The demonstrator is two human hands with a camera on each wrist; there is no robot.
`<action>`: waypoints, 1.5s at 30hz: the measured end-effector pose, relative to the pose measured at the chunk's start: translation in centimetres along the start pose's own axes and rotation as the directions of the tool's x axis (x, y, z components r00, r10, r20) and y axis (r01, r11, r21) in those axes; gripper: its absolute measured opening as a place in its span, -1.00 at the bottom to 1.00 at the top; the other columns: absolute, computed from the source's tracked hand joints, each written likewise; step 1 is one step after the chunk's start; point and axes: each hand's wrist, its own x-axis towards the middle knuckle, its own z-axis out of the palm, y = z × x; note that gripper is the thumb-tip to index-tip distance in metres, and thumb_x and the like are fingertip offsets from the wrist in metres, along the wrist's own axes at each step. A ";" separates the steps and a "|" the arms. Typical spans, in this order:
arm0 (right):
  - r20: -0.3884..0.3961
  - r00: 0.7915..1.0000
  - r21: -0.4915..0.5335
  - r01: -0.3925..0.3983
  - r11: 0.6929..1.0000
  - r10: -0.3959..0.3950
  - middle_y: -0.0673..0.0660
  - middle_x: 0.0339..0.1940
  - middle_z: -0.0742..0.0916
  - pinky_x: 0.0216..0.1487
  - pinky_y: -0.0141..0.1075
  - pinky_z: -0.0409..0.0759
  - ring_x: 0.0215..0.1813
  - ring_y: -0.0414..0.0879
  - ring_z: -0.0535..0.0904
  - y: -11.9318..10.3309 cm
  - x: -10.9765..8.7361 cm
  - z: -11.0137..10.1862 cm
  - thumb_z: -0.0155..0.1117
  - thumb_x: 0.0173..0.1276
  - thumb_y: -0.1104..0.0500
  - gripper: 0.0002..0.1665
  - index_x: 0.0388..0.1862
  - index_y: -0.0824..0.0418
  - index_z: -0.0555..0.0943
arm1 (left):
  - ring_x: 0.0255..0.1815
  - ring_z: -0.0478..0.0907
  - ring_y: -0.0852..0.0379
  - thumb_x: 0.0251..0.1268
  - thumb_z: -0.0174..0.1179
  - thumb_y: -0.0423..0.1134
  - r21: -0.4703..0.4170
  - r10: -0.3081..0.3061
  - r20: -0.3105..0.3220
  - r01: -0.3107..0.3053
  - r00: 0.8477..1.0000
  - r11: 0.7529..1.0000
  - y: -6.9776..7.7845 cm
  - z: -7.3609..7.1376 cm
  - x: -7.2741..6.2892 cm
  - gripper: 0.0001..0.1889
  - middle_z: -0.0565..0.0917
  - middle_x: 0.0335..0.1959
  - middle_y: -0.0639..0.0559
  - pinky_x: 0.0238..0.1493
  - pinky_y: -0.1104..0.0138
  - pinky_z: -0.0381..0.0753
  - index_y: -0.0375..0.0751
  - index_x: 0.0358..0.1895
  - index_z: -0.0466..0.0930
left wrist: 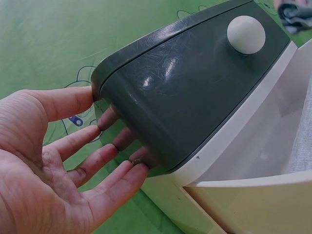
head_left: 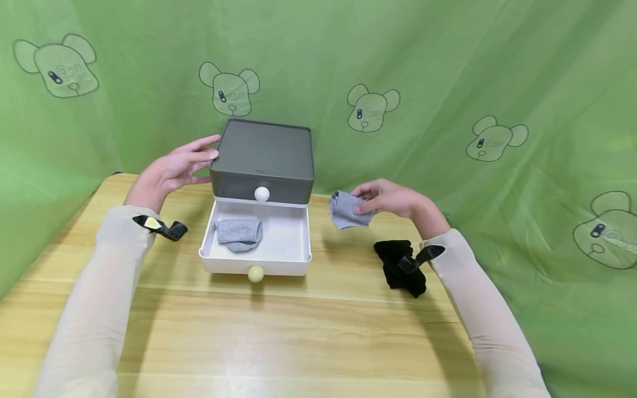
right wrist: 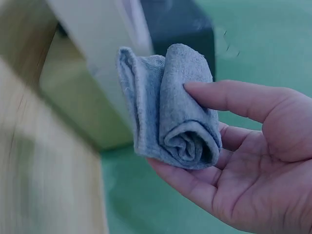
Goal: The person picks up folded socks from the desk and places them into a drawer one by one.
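My right hand (head_left: 390, 198) pinches a rolled grey sock (right wrist: 183, 107) between thumb and fingers, held up to the right of a small two-drawer box (head_left: 266, 149). In the right wrist view the sock's spiral end shows, with a loose flap beside the roll. The fingertips of my left hand (left wrist: 73, 165) touch the box's dark grey left side, the fingers fairly straight. Below, the white lower drawer (head_left: 286, 237) is pulled out, and another folded grey sock (head_left: 240, 233) lies in its left half. The dark upper drawer with a white knob (left wrist: 246, 35) is closed.
Black folded fabric (head_left: 398, 265) lies on the wooden table (head_left: 298, 342), partly behind the right wrist's camera mount. A pale yellow knob (head_left: 256, 273) sticks out from the lower drawer's front. Behind the table hangs a green curtain (head_left: 308, 50) with printed bear heads.
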 end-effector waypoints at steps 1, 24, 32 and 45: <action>0.002 1.000 0.007 0.012 1.000 -0.012 0.08 -0.09 0.74 -0.03 -0.27 0.76 -0.14 -0.11 0.70 -0.5 -0.1 0.2 0.31 0.39 0.33 -0.50 0.25 0.48 0.46 | 0.72 -0.14 -0.07 0.53 0.14 -0.19 0.005 0.001 0.001 -0.001 1.000 1.000 0.0 0.0 0.0 -0.22 -0.12 0.72 0.00 0.66 -0.21 -0.08 0.26 0.66 -0.05; 0.086 0.983 -0.035 0.169 0.985 -0.165 0.10 -0.10 0.76 0.00 -0.30 0.71 -0.07 -0.08 0.65 -7.6 0.9 8.2 0.37 0.33 0.32 -0.56 0.18 0.38 0.59 | 0.72 -0.20 -0.08 0.55 0.11 -0.20 0.002 0.006 0.006 -0.006 1.000 1.000 -0.1 0.0 -0.2 -0.24 -0.18 0.73 0.00 0.66 -0.23 -0.13 0.25 0.66 -0.06; 0.056 0.986 -0.179 0.163 0.970 -0.155 0.06 -0.19 0.72 -0.12 -0.36 0.63 -0.13 -0.12 0.57 -8.5 2.2 9.9 0.42 0.31 0.27 -0.62 0.09 0.32 0.65 | 0.72 -0.18 -0.08 0.55 0.12 -0.20 0.000 0.003 0.001 -0.003 1.000 1.000 -0.1 0.1 -0.2 -0.24 -0.17 0.73 -0.01 0.66 -0.22 -0.11 0.24 0.66 -0.05; 0.073 0.990 -0.305 0.135 0.943 -0.119 0.09 -0.19 0.74 -0.15 -0.39 0.59 -0.15 -0.12 0.57 -8.8 4.0 12.0 0.44 0.32 0.23 -0.70 0.01 0.27 0.70 | 0.71 -0.11 -0.08 0.56 0.10 -0.21 0.002 0.003 0.006 -0.003 1.000 1.000 -0.2 0.1 -0.4 -0.24 -0.12 0.72 -0.01 0.66 -0.22 -0.11 0.24 0.66 -0.07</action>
